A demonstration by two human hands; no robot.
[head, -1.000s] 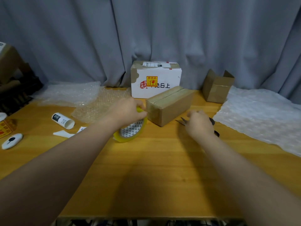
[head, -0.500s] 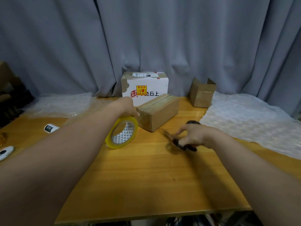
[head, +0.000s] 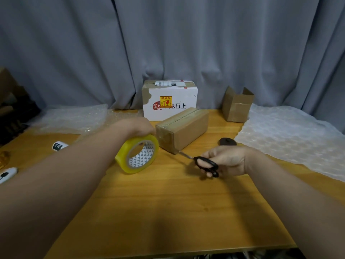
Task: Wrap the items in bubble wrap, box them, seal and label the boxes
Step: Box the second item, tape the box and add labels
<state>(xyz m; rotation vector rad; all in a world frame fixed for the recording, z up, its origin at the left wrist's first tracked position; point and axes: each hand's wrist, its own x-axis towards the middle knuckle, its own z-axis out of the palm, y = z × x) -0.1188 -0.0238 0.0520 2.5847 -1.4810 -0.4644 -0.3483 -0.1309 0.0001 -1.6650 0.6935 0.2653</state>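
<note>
on the wooden bench (head: pixel 168 212) the right hand (head: pixel 227 161) is curled round the black loop handles of a pair of scissors (head: pixel 205 164). the thin metal blades lie together and point far-left at the near corner of a brown cardboard box (head: pixel 184 131); whether the tip touches it i cannot tell. just left, the left hand (head: pixel 138 126) grips from above a roll of yellowish clear tape (head: pixel 138 154). the roll stands on edge and tilted, its open side facing near-right, and its card core is printed with small grey triangles. the brown box is oblong, its long axis running near-left to far-right, with tape along its top seam. a small white roll marked "010" (head: pixel 58 146) lies at the left. bubble wrap (head: pixel 291 133) is spread at the right and another sheet (head: pixel 74 118) at the far left. behind the brown box stands a white box (head: pixel 169 101) reading "日上", with a yellow "易碎品" sticker and a label on top. an open carton (head: pixel 237 105) stands to its right.
</note>
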